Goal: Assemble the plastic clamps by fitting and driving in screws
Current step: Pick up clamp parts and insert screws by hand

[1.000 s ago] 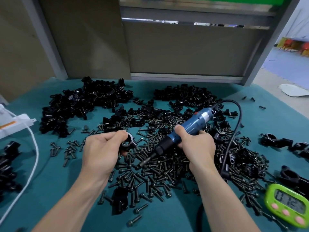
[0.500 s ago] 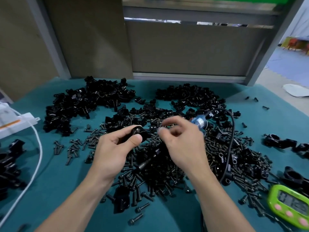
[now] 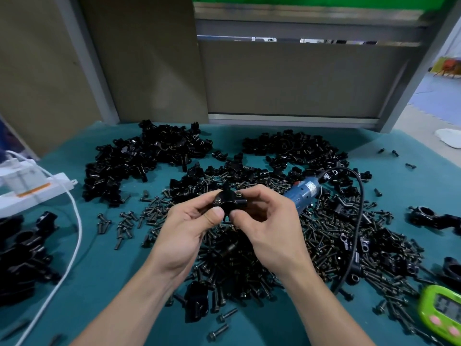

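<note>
Clamp [image 3: 230, 204], black moulded plastic with two metal screw heads on top, is pinched by left hand [image 3: 189, 228] and right hand [image 3: 269, 221] over the centre of the teal table [image 3: 112, 283]. Glossy dark screws [image 3: 249, 265] heap beneath; blue screwdriver [image 3: 303, 193] lies at 2 o'clock, black parts pile [image 3: 139, 166] at 11.

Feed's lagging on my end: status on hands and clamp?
Left hand and right hand both pinch the clamp. Two screw heads show on it. Screwdriver lies on the screw pile, out of hand.
</note>
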Available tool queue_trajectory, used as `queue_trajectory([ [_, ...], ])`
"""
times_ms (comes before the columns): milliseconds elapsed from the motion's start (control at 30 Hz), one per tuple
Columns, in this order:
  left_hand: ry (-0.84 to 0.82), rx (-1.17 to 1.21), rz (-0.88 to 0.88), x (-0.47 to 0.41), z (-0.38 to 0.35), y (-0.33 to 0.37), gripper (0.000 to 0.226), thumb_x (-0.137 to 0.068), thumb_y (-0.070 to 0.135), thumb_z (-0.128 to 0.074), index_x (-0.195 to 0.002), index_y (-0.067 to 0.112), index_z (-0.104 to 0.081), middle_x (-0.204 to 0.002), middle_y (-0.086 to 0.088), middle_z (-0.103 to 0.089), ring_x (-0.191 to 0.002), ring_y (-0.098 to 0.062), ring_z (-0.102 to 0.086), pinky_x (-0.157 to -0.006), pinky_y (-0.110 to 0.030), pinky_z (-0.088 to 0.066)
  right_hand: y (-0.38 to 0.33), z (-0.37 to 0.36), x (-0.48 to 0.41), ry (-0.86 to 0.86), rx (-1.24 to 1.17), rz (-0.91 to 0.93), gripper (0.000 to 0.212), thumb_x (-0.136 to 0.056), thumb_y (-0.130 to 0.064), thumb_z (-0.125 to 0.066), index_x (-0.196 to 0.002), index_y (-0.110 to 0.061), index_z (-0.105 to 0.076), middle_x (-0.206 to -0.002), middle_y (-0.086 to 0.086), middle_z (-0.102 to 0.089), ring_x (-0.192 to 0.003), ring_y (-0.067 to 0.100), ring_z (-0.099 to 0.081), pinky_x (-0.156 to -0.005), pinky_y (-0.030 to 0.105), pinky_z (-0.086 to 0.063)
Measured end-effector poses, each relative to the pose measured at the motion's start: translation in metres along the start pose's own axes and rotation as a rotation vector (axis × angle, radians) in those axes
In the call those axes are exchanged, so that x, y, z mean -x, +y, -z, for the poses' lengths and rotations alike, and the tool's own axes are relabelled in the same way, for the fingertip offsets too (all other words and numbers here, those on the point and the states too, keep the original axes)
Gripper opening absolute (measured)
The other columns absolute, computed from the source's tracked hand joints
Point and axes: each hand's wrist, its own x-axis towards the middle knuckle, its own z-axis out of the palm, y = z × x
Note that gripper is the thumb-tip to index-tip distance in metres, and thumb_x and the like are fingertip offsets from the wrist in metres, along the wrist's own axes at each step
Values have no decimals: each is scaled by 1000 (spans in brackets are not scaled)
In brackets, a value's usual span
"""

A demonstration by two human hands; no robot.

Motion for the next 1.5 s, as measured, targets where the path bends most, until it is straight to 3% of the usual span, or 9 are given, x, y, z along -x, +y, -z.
queue_trajectory([
  [333,33,29,59,-1,-1,-1,45,-90,46,-66,-122,17,-77,-125,-11,-75,-123,-26,-67,-104,-34,-54,-3,0,-1,-165,-2,-63,39,-92,-13,-73,-118,-42,-65,-102,-12,-76,-96,8,-73,-84,24,-58],
  [433,156,-267,-56,0,1,-2,20,-96,38,-67,-112,39,-80,-113,6,-79,-113,-11,-72,-98,-30,-52,-1,1,-3,-119,-93,-116,38,-82,-6,-82,-108,-33,-76,-92,-3,-78,-85,13,-74,-76,27,-60],
  [567,334,-633,-84,1,4,-6,32,-103,23,-64,-106,53,-77,-102,31,-75,-102,13,-67,-87,-10,-52,4,-2,-1,8,-10,-111,41,-77,0,-86,-95,-36,-80,-86,-6,-79,-83,9,-74,-78,30,-61],
  [700,175,-228,16,5,-2,-4,34,-97,29,-52,-112,40,-79,-114,13,-78,-109,-7,-70,-81,-29,-62,2,-6,7,119,186,39,40,-83,-1,-81,-99,-38,-81,-90,-21,-77,-83,2,-73,-76,15,-58],
  [900,193,-208,122,-2,-9,3,34,-109,22,-50,-100,27,-82,-99,-2,-80,-89,-14,-76,-69,-29,-62,-5,-7,10,91,397,177,39,-87,-10,-78,-114,-38,-77,-102,-30,-71,-99,-6,-68,-88,8,-49],
  [1067,291,-288,163,3,14,52,15,-88,26,-70,-86,30,-84,-83,1,-80,-65,-17,-75,-55,-25,-57,-31,-29,-3,16,364,23,33,-92,-14,-76,-88,-47,-72,-75,-25,-72,-65,1,-68,-60,17,-53],
  [1200,625,-536,139,34,60,92,18,-79,31,-72,-79,48,-78,-68,11,-75,-59,-12,-73,-55,-23,-55,-63,-93,-9,-237,368,22,43,-96,-13,-68,-77,-51,-64,-66,-20,-70,-50,0,-58,-47,10,-39],
  [1367,1037,-914,-41,103,105,111,24,-89,52,-54,-107,51,-70,-89,28,-73,-91,-1,-63,-71,-16,-41,-91,-198,-9,-420,215,55,23,-93,-6,-62,-89,-28,-66,-80,-3,-74,-79,21,-70,-77,39,-56],
  [1500,1119,-1091,85,129,149,116,56,-99,23,-57,-154,28,-47,-149,4,-56,-139,-15,-46,-114,-28,-33,-102,-279,-20,-518,168,49,19,-92,-11,-62,-88,-29,-57,-84,-7,-69,-73,11,-61,-61,20,-45],
])
